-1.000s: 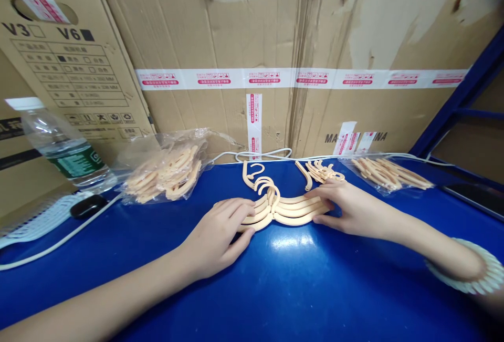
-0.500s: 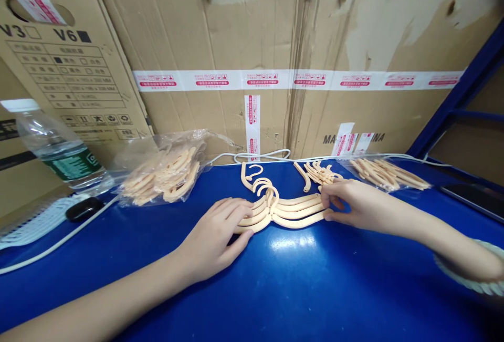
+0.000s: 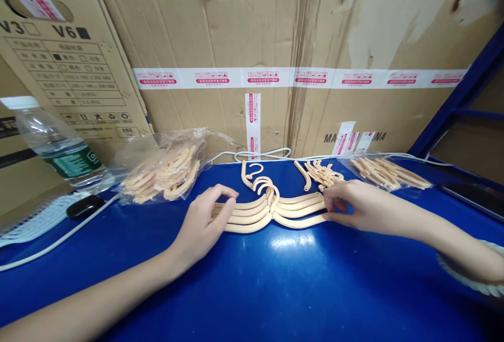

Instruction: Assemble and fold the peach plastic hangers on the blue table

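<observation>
Three beige hangers (image 3: 246, 220) lie overlapped on the blue table, their hooks (image 3: 271, 189) bunched in the middle. My left hand (image 3: 203, 218) curls around their left ends, with the thumb lying over the arms; the fingertips behind are partly hidden. At the right end of the nearest hanger, my right hand (image 3: 351, 205) pinches the tip between thumb and fingers. Beyond the hooks lie a loose hanger arm (image 3: 244, 175) and a loose hook (image 3: 255, 168). Another loose arm (image 3: 303, 175) rests beside a pile of hooks (image 3: 321, 172), just behind my right hand.
Clear bags of hanger parts (image 3: 169, 171) and hanger arms (image 3: 388, 173) sit at back left and right. A water bottle (image 3: 59, 147), a black oval object (image 3: 84, 207) and white cable are at left, a phone (image 3: 474, 200) at far right. Cardboard (image 3: 220, 27) stands behind.
My left hand has slid left along the hangers to their ends, uncovering more of the left arms. My right hand stays at the right end, nearly still.
</observation>
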`<state>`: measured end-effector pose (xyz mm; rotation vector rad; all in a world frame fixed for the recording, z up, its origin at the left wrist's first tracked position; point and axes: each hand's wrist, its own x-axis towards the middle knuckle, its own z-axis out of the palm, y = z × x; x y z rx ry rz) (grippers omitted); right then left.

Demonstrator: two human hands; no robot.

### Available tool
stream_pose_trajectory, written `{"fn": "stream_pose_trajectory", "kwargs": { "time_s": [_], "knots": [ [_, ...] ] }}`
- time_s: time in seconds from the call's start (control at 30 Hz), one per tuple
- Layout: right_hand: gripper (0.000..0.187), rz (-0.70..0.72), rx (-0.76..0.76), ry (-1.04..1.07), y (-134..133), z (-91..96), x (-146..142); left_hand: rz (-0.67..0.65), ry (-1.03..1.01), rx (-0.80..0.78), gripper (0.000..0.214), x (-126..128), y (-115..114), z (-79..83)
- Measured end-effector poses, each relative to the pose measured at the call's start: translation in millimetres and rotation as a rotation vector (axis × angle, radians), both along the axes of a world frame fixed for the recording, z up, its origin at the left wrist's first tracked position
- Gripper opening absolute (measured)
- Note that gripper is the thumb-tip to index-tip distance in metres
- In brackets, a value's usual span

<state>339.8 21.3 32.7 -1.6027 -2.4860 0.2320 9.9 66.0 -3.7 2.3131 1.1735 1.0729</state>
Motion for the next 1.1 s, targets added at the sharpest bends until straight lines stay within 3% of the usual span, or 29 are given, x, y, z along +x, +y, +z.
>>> {"fn": "stream_pose_trajectory", "kwargs": {
  "time_s": [0.17,0.5,1.1],
  "knots": [
    [0.019,-0.014,0.058,0.011,0.0,-0.8,-1.0,0.034,-0.095,-0.07,0.017,0.5,3.5,0.7],
    [0.024,-0.121,0.079,-0.065,-0.5,2.6,-3.9,0.026,-0.09,-0.082,0.018,-1.6,4.4,-2.3],
    [0.027,-0.204,0.11,-0.023,4.8,0.5,-3.0,0.037,-0.081,-0.074,0.019,-2.1,5.0,-2.7]
  ]
}}
